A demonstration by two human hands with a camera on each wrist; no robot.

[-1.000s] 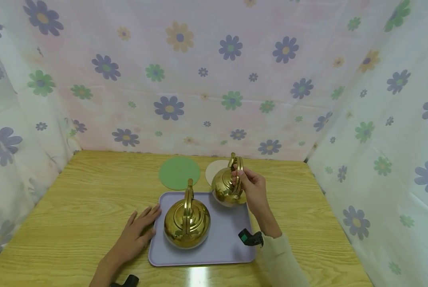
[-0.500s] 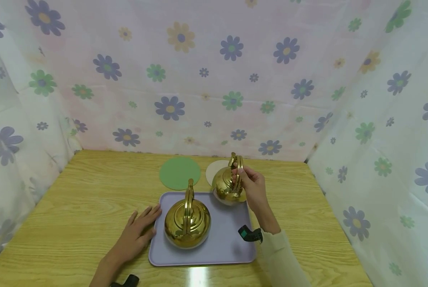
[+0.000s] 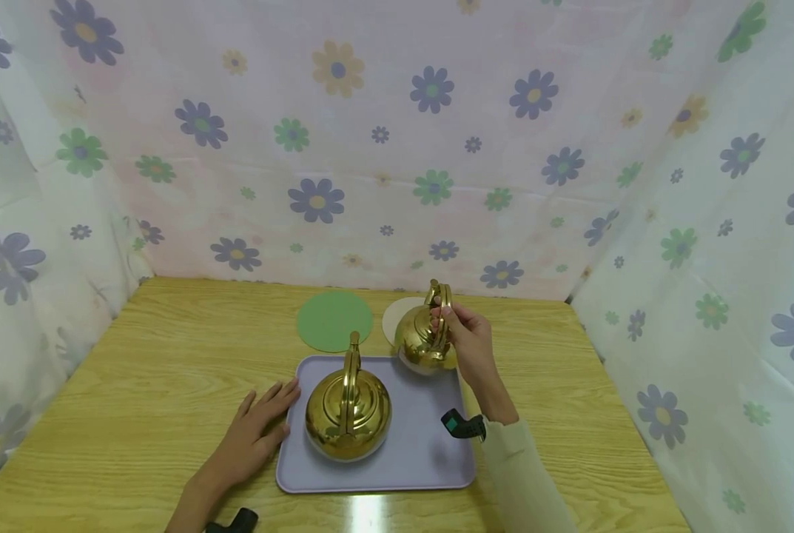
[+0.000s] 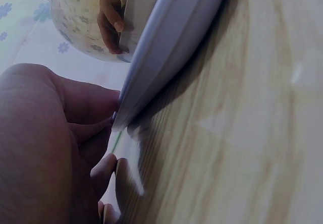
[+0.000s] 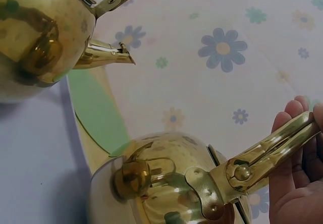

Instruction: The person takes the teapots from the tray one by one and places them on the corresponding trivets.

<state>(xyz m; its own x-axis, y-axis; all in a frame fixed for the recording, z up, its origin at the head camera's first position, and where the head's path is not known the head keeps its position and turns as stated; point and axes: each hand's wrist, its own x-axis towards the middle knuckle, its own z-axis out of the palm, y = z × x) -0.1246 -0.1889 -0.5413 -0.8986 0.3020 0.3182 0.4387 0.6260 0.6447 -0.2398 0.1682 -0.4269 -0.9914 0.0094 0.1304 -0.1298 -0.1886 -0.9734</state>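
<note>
Brass kettle gripped by right hand

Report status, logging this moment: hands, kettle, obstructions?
Right hand grips small brass kettle by its handle, lifted over tray far edge. Left hand flat against tray's left edge. Large kettle sits on tray, apart.

Left hand lies flat at seven o'clock (fingers spread); right hand is raised at one o'clock, fingers pinched.
</note>
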